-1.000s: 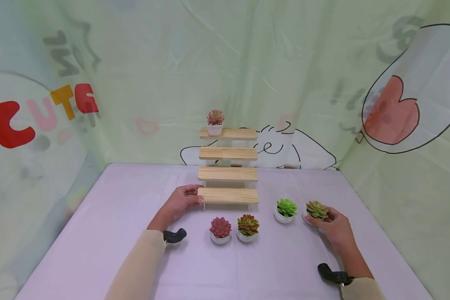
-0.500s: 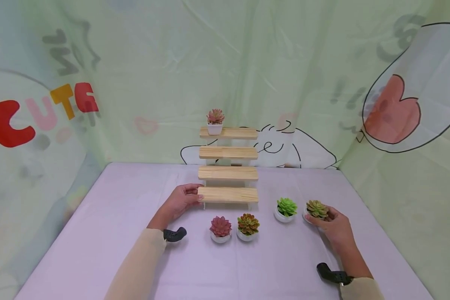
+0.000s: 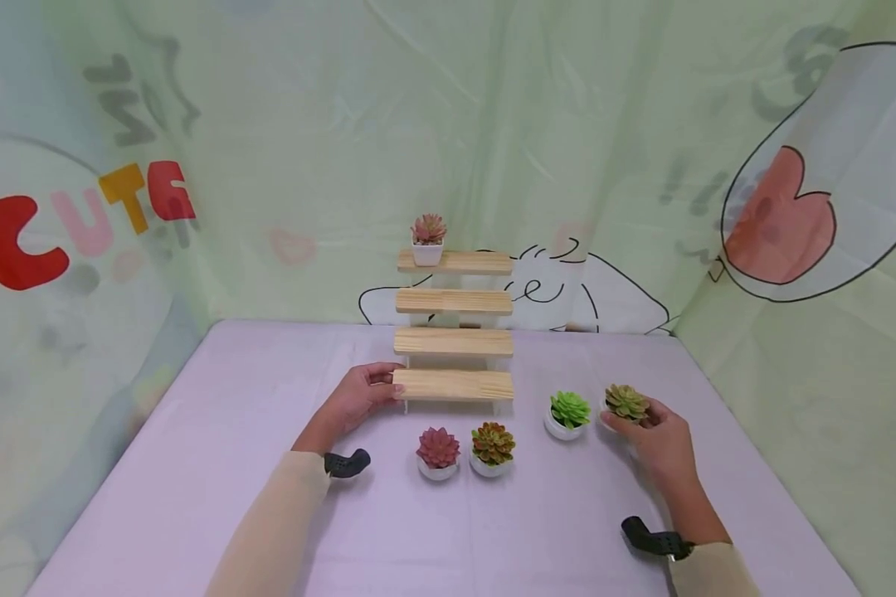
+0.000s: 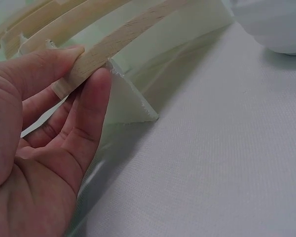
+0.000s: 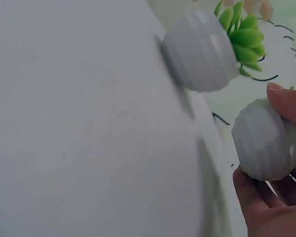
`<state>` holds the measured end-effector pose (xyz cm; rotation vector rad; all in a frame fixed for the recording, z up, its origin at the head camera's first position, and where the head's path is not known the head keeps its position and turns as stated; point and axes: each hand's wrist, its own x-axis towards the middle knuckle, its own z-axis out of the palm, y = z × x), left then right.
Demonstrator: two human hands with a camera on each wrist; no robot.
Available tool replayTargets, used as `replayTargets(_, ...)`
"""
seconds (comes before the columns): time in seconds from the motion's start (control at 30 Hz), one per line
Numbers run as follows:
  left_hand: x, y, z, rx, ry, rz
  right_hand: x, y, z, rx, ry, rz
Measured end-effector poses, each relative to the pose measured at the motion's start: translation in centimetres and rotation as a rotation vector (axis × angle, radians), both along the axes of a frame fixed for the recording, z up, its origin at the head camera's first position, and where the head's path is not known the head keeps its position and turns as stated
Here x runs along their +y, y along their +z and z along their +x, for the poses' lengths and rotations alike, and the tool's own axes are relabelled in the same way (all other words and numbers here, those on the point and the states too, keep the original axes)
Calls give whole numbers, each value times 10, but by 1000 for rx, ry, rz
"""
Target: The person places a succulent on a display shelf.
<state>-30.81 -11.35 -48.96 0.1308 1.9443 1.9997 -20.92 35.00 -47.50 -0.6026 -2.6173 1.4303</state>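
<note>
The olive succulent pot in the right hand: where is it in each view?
Head: olive succulent pot, right of centre, gripped by the right hand.
Left wrist: not in it.
Right wrist: lower right, between thumb and fingers.
Shared landmark: bright green succulent beside it.

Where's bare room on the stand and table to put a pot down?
Three lower steps of the wooden stand are bare; the top step is free right of the square pot. Wide bare table lies left of the left hand. Crowded: the four round pots in front, one, the olive plant, held in the right hand.
</note>
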Motion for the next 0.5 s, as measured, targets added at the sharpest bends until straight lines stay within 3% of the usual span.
replayTargets(0.5,-1,-4,-2,1,-5,-1,-30,61,-34,168,78,-106)
